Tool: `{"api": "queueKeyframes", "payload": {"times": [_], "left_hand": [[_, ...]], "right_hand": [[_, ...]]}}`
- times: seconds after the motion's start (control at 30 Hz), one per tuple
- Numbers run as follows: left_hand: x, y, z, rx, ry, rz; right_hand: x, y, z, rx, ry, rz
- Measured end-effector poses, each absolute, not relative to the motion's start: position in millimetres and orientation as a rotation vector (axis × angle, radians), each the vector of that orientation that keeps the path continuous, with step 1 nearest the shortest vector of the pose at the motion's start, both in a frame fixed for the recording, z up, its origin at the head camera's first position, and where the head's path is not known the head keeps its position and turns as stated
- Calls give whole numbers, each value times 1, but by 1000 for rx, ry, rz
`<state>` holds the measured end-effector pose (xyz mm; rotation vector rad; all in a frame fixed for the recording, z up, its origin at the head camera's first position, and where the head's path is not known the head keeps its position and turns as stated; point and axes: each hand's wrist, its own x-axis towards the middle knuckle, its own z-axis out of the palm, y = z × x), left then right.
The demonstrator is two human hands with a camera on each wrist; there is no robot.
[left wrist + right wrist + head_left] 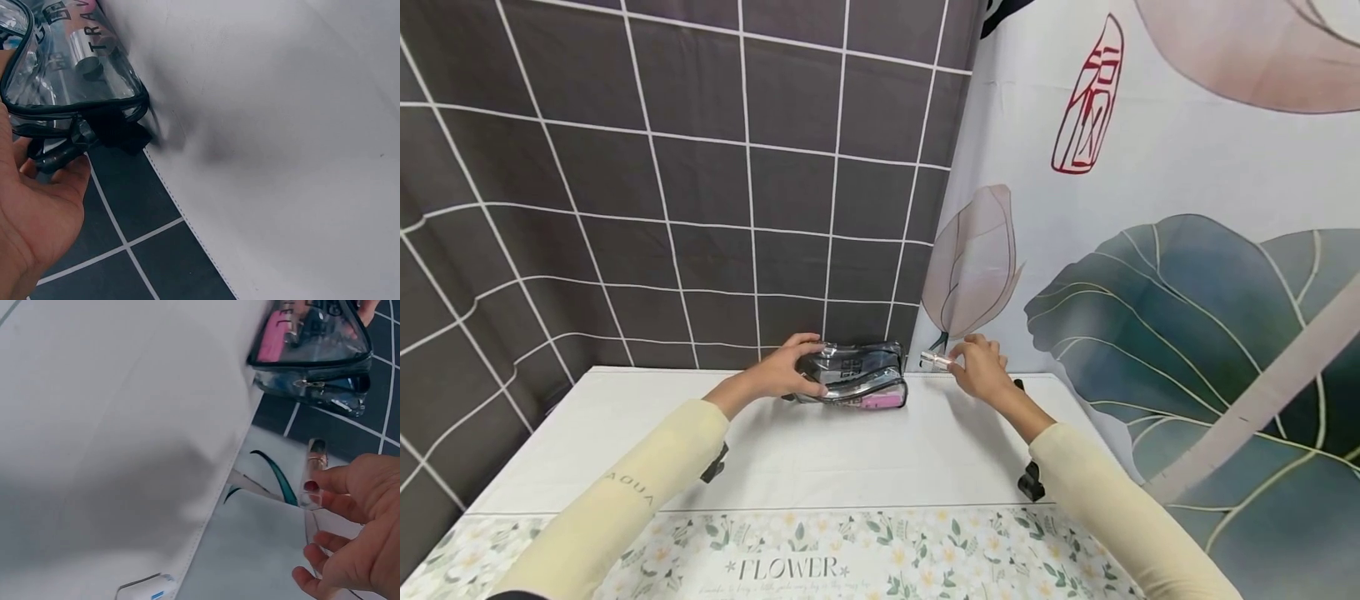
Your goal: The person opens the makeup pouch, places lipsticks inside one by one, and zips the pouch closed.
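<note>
A clear zip pouch (857,383) with black trim lies near the table's back edge. My left hand (787,367) grips its left end, thumb at the front and fingers behind. Through the see-through wall a pink item (273,335) shows, and a silver-and-pink tube (84,53) lies inside too. To the right of the pouch, my right hand (983,367) pinches a small clear lipstick tube (314,472) between thumb and fingertip. The tube has a coppery band and a dark red part, and is apart from the pouch. The other right fingers curl loosely.
The white table (850,467) has a flower-print cloth (790,550) along its front. A dark grid curtain (700,183) hangs behind, and a lotus-print cloth (1187,317) at the right. A white object (147,589) with a blue mark sits at the table's edge.
</note>
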<state>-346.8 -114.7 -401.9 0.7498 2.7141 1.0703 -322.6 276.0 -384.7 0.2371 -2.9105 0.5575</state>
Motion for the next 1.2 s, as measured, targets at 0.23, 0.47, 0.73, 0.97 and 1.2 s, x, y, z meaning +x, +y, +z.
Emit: {"api": "queueKeyframes", "payload": {"times": [0.23,0.47,0.73,0.97,1.2], "left_hand": [[-348,-113,-401,771,2706,1064],[-346,-111,-399,777,2710,1061],[-348,-113,-401,780,2720,1059],[-347,-115,-398,770,2725,1053],[-346,-116,-399,769,2707,1052]], "right_hand": [[-323,270,-379,298,-2808,654],[-319,262,-371,374,-2734,708],[-318,247,-363,458,-2731,695],[-317,229,-358,521,-2741,621],[-315,214,-361,591,-2739,566]]}}
